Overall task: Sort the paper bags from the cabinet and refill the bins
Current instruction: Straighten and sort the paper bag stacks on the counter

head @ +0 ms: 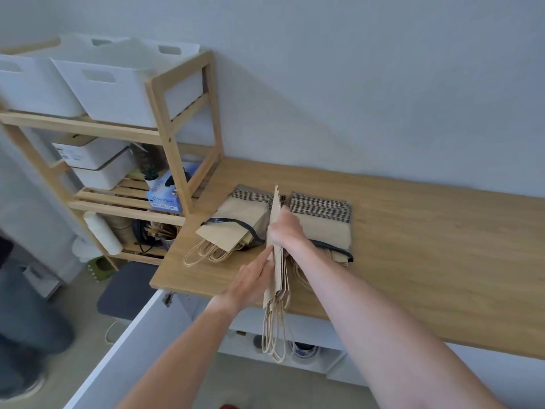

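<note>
A thin bundle of brown paper bags (277, 270) stands on edge above the wooden counter (413, 261), its twine handles hanging past the front edge. My right hand (284, 231) grips the bundle from the right near its middle. My left hand (253, 280) presses flat against its left side lower down. Behind it lie two flat stacks of paper bags, each bound with a black band: the left stack (236, 225) and the right stack (321, 222). Two white bins (106, 93) sit on the top shelf of a wooden rack (174, 119).
An open white cabinet door (126, 346) juts out below the counter at the left. The rack's lower shelves hold white boxes (97, 163), a blue carton (165, 196) and a white bottle. A person's legs (20, 320) stand at far left. A dark stool (126, 290) sits on the floor.
</note>
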